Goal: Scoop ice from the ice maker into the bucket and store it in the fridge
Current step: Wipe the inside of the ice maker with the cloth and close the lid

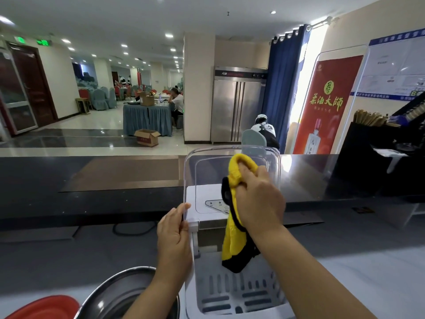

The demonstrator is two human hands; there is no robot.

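Presently, item by item.

**Left hand** (174, 229): gripping the near left edge of the clear lid (207, 171), thumb and curled fingers pinching the plastic and holding it raised.

**Right hand** (257, 199): closing round a bunched yellow-and-black cloth (234, 245) and pressing it to the inner face of the lid. The loose end is hanging down over the open chamber.

**Ice maker** (232, 286): a white unit sitting directly ahead of the person and under both hands. Its long axis is running away from the body, and the lid is standing upright at the far end. The slotted basket inside is showing; no ice can be made out in it, and no scoop is in view.

**Steel bucket** (103, 286): lying just beside the ice maker, to its left and nearer the person, partly hidden behind the left forearm. The left hand is the nearer one, so a scooping move would likely be carrying ice leftward and down. That is a judgement only, as both hands are occupied with the lid.

**Red basin** (46, 307): showing at the lower left corner, beside the bucket.

**Surface**: a dark counter (92, 180) is stretching across the view behind the unit.

**Room**: a banquet hall is opening beyond. A stainless fridge (236, 107) is standing well apart against the far wall, beside a blue curtain (282, 84) and a red banner (326, 104). A seated person is leaning at a draped table (147, 118).
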